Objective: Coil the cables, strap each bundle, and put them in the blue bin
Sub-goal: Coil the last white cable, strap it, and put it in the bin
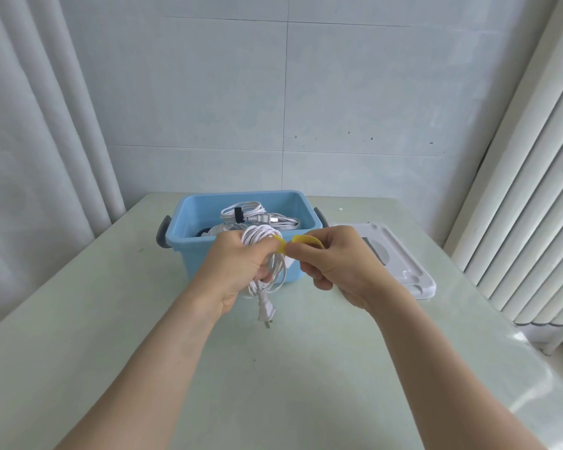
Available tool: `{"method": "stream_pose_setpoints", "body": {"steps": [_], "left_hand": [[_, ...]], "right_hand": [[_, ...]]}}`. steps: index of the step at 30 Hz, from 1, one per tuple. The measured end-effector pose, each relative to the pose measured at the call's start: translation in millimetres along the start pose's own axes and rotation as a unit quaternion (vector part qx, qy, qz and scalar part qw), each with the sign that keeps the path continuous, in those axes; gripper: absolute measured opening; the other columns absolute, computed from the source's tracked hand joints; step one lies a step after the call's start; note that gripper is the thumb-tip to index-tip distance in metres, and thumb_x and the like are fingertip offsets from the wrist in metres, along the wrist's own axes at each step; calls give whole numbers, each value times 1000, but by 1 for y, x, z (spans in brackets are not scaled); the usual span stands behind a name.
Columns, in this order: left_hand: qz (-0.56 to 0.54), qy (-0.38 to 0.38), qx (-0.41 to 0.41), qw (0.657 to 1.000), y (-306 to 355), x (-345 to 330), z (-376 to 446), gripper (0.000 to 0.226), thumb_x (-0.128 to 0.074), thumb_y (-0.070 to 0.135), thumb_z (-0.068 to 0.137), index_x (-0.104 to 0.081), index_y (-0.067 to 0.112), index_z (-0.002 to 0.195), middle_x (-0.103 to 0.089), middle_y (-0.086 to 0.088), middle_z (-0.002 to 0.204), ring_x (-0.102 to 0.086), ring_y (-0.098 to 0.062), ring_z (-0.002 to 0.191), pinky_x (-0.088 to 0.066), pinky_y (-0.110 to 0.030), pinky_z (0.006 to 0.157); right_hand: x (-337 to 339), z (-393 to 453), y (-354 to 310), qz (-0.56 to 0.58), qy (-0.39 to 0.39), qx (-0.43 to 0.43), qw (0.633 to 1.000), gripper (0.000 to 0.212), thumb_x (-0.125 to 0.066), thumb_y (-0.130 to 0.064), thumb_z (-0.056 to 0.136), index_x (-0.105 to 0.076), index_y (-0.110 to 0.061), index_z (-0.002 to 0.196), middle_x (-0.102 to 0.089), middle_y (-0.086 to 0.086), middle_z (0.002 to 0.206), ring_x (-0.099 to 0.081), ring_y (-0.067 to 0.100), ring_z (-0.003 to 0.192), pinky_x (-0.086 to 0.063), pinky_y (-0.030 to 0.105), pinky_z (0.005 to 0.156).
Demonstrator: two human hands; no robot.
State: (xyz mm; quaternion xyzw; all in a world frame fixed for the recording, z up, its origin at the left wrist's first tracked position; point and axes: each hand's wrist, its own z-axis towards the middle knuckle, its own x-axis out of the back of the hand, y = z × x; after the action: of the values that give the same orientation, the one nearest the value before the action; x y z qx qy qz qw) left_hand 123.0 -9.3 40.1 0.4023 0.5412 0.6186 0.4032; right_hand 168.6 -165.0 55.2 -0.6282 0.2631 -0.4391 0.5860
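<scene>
Soft, even daylight fills the room, bright but cool and a little washed out. It seems to come from about 3 o'clock, where a pale sheen glares off the tabletop [468,368] near its edge. Shadows under the forearms are faint and diffuse. The wide lens bows the curtains [39,125] at 9 o'clock and the radiator [533,190] at 3 o'clock. Detail is slightly soft throughout.
</scene>
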Motion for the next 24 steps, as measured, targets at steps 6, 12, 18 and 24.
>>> {"method": "stream_pose_setpoints", "body": {"steps": [6, 12, 18, 24], "left_hand": [[56, -14, -11, 998, 1, -9, -7, 15, -59, 24, 68, -50, 15, 61, -35, 0, 52, -31, -20, 57, -35, -35, 63], [98, -122, 80, 984, 3, -15, -13, 25, -45, 21, 97, -50, 11, 74, -46, -4, 65, -42, -21, 64, -36, -33, 69], [160, -199, 29, 966, -1, -5, -15, 20, -46, 6, 103, -62, 8, 91, -65, -3, 84, -62, -12, 74, -50, -18, 67], [70, -182, 41, 980, 1, 2, -14, 17, -58, 11, 97, -69, 1, 104, -75, -15, 93, -74, -26, 83, -60, -36, 79]], "right_hand": [[-2, 0, 1, 15, 31, -83, 996, 32, -76, -7, 80, -57, -10, 54, -47, -1, 44, -36, 15, 44, -28, 21, 41], [-1, 0, 6, -31, 45, -157, 986, 18, -71, -10, 79, -64, -5, 63, -52, -1, 45, -40, 14, 42, -32, 19, 41], [6, 2, 11, -53, -1, -181, 982, 17, -72, -9, 79, -66, -6, 65, -59, 2, 54, -48, 14, 46, -42, 21, 45], [12, 3, 13, 29, -75, -164, 983, 11, -66, -9, 89, -69, -5, 80, -69, 7, 72, -58, 15, 59, -47, 21, 50]]}}
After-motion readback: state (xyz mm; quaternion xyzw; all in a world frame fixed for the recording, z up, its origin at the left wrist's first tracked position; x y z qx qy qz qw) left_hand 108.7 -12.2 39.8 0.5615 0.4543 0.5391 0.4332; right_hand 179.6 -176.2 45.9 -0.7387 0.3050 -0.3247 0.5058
